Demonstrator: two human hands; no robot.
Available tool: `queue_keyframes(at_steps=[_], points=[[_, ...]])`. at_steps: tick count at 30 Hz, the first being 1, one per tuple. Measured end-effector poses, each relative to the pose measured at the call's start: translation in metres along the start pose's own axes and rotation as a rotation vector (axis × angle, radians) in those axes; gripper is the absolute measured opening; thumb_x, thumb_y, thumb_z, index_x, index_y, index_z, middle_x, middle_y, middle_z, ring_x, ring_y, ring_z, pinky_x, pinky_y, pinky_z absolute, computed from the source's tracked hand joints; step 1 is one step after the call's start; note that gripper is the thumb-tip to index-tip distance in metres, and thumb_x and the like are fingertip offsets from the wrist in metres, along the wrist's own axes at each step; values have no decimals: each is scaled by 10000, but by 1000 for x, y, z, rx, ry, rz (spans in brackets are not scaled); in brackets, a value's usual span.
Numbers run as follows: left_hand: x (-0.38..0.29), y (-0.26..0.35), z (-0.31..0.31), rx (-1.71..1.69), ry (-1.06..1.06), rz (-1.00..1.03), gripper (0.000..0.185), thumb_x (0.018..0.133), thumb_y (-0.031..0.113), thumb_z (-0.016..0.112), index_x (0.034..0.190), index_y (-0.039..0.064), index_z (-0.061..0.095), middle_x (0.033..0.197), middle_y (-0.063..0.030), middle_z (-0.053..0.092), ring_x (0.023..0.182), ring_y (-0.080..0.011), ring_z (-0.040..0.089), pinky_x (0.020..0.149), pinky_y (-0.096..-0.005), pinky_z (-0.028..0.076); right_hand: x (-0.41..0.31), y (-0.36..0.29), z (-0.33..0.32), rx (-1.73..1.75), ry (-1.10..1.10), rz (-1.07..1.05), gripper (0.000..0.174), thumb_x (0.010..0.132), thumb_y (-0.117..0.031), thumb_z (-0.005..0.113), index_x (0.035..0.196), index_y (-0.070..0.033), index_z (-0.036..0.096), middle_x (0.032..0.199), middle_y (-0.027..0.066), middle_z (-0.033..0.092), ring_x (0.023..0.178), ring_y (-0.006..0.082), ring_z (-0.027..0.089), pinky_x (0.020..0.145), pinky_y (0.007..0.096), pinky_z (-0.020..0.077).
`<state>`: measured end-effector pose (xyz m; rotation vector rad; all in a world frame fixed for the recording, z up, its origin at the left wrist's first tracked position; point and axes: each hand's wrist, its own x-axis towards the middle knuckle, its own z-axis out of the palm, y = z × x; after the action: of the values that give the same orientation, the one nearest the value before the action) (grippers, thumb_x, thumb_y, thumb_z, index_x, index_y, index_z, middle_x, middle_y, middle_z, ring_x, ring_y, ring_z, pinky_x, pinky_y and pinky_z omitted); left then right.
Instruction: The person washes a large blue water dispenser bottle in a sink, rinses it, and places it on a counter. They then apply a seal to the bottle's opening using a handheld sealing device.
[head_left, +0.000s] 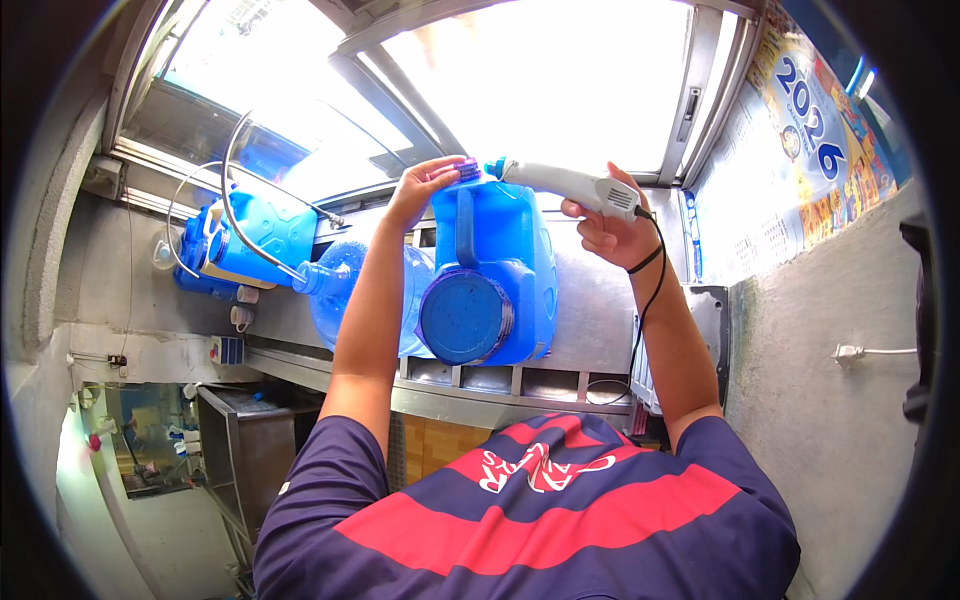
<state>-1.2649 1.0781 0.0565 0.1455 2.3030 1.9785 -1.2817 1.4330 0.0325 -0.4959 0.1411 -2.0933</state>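
Note:
A blue plastic water jug (536, 262) stands before me on a metal counter, its handle and large round cap (461, 319) facing me. On top, at the far side, is a small spout cap (469, 171) with a purple band. My left hand (424, 191) grips this cap with its fingertips. In my right hand (619, 232) is a white corded heat gun (562, 184), held level, its blue-ringed nozzle pointing left, close beside the cap. A purple seal also wraps the edge of the large cap.
Left of the jug lies a clear blue round water bottle (337, 292), with a thin hose (225, 180) at its mouth. More blue jugs (277, 225) stand farther left. A black cord (651, 300) hangs past my right wrist. Sliding windows (540, 82) rise behind the counter (592, 300).

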Motion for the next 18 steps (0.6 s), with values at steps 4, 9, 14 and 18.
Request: queue_keyframes(at_steps=[4,9,14,18], points=[[0,-1,0,-12,5,1,383,940,203,682,1282,38,632,1179,-127,688,1053,-181,666,936,-309,543,1,-1,4,-46,13,2,772,987,-566,374,1378,99,407,941,190,626,482,137,602,373,217,447],[2,-4,0,-32,-3,10,378,939,193,682,1280,37,635,1180,-128,688,1051,-170,664,930,-306,543,1,-6,3,-64,16,20,773,987,-572,368,1375,95,411,922,183,630,480,132,603,364,220,440],[0,-3,1,-21,18,-3,376,938,194,685,1278,39,636,1175,-127,690,1045,-167,665,926,-303,543,0,-9,2,-96,3,44,770,990,-577,353,1382,83,411,921,181,633,476,137,602,370,217,443],[1,-4,-1,-4,26,-4,379,932,205,695,1271,46,642,1165,-134,693,1037,-170,669,919,-301,546,3,-12,2,-105,-27,47,769,993,-580,346,1388,76,410,915,178,633,471,137,591,371,220,439]])
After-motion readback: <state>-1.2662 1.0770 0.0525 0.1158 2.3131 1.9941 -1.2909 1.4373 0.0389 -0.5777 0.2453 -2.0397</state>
